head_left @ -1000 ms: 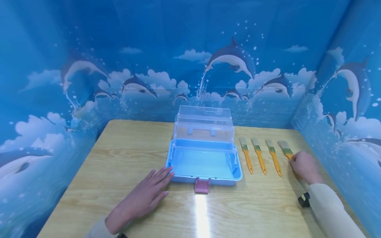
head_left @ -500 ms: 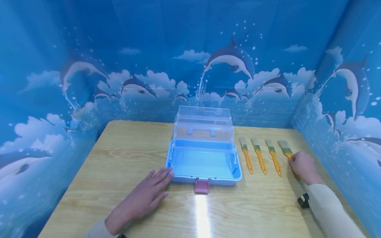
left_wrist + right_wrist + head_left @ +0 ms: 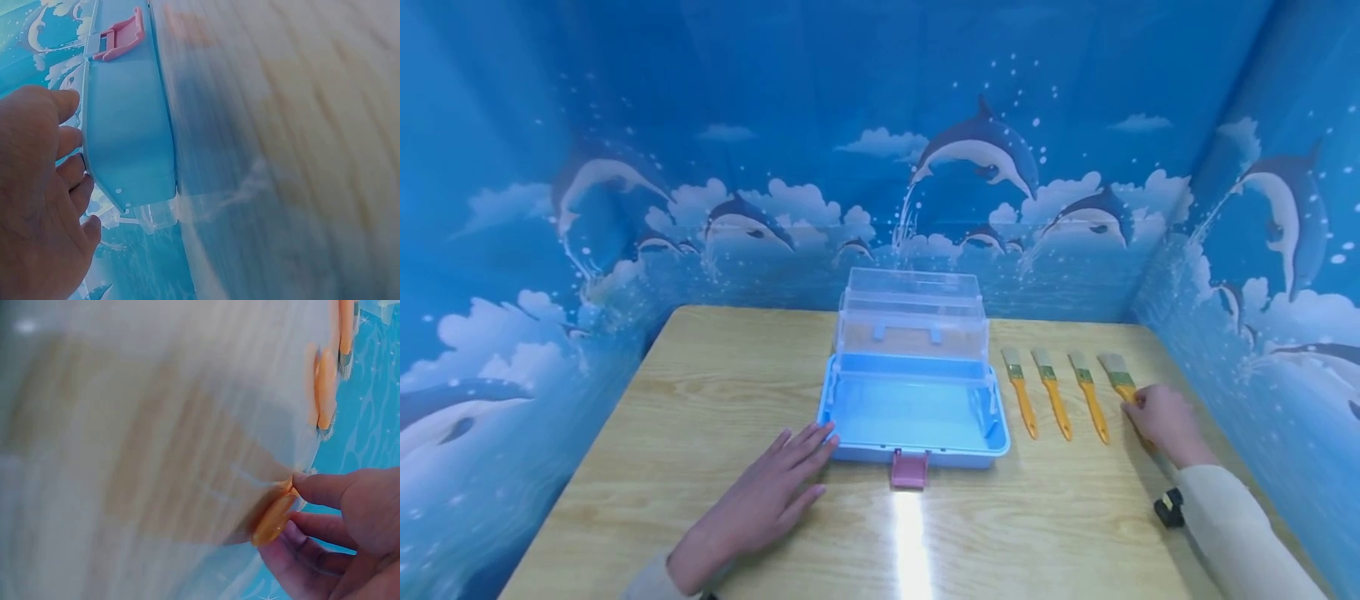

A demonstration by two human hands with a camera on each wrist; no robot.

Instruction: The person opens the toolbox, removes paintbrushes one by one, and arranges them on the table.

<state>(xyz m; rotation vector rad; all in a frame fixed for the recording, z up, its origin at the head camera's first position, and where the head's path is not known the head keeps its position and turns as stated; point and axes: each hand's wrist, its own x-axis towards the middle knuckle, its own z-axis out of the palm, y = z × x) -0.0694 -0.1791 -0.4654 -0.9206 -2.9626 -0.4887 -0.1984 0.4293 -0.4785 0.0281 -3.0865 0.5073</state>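
An open blue toolbox [image 3: 910, 412] with a raised clear lid [image 3: 913, 308] and a pink latch [image 3: 910, 470] stands mid-table. My left hand [image 3: 767, 492] lies with its fingers extended, fingertips right at the box's front left corner; the left wrist view shows them along the rim. At the far right my right hand [image 3: 1168, 425] pinches the orange handle of the widest paintbrush [image 3: 1118, 372] between thumb and fingers. In the right wrist view the handle end [image 3: 270, 525] sticks out from the fingers. The brush lies low at the tabletop, its bristles pointing away from me.
Three more paintbrushes lie in a row between the box and my right hand: a left one [image 3: 1021, 392], a middle one [image 3: 1052, 393] and a right one [image 3: 1089, 397]. A blue dolphin-print curtain [image 3: 790, 125] encloses the wooden table [image 3: 730, 367] at the back and sides.
Hardly anything differs. My right hand keeps its pinch on the paintbrush with a very slight shift, and my left hand stays at the box corner.
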